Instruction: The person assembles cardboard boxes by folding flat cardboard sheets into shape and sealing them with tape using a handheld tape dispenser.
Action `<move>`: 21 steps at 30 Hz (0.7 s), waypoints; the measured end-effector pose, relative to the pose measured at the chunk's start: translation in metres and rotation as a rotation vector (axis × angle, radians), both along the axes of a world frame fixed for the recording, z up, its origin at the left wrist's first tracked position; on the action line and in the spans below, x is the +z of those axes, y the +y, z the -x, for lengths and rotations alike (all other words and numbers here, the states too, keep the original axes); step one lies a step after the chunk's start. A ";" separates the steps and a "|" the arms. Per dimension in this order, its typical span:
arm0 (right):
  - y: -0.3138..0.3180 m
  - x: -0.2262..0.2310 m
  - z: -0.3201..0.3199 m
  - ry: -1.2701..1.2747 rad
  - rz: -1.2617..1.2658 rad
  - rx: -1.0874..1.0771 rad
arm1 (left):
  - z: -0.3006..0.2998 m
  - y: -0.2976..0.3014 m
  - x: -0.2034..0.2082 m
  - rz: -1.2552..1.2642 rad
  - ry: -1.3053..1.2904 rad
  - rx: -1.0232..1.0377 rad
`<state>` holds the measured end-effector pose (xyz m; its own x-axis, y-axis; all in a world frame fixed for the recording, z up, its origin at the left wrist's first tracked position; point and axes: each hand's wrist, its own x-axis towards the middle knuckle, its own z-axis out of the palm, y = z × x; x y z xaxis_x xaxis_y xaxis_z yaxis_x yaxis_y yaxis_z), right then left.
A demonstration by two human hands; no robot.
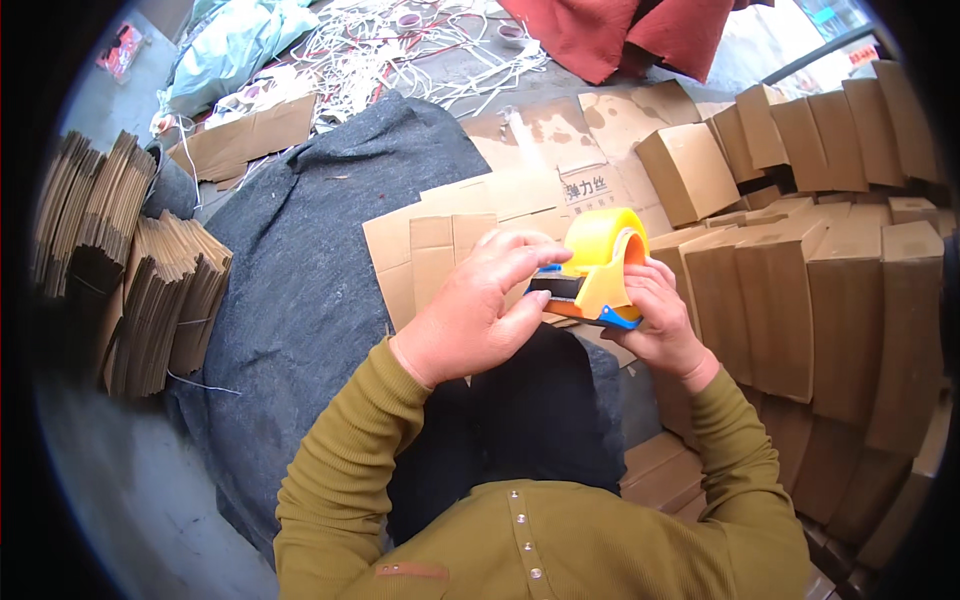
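A yellow tape dispenser [602, 285] with blue and black parts and a thick roll of yellow tape is held up in front of me, above my knees. My right hand [662, 318] wraps around its right side and holds it. My left hand [478, 305] is at its front end, thumb and forefinger closed on the edge by the black part. Whether a tape end lies between those fingertips is too small to tell. Beneath and beyond the dispenser lies a flat, unfolded cardboard box [392, 250].
Dark grey cloth [290, 260] covers the ground ahead and left. Bundles of flattened cartons [165, 290] stand at the left. Rows of closed cartons [780, 300] are stacked at the right. Tangled white strapping [400, 50] and a red cloth [620, 35] lie at the back.
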<state>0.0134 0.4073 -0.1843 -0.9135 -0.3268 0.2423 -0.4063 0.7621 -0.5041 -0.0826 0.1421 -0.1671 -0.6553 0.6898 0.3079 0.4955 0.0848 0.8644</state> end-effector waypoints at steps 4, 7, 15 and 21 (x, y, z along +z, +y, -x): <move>-0.001 0.017 -0.002 -0.150 0.048 0.118 | -0.005 -0.019 0.016 0.010 -0.225 -0.124; -0.003 0.027 -0.003 -0.286 0.143 0.186 | -0.013 -0.029 0.024 0.066 -0.445 -0.100; -0.013 0.034 -0.001 -0.481 0.267 0.324 | -0.026 -0.035 0.004 -0.157 -0.972 0.083; -0.038 0.034 -0.004 -0.622 0.335 0.036 | -0.046 -0.035 -0.036 -0.232 -0.762 0.459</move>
<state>0.0170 0.3691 -0.1504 -0.9050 -0.3589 -0.2285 0.0114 0.5164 -0.8563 -0.0365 0.1074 -0.2026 -0.9321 0.2865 -0.2215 -0.2548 -0.0842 0.9633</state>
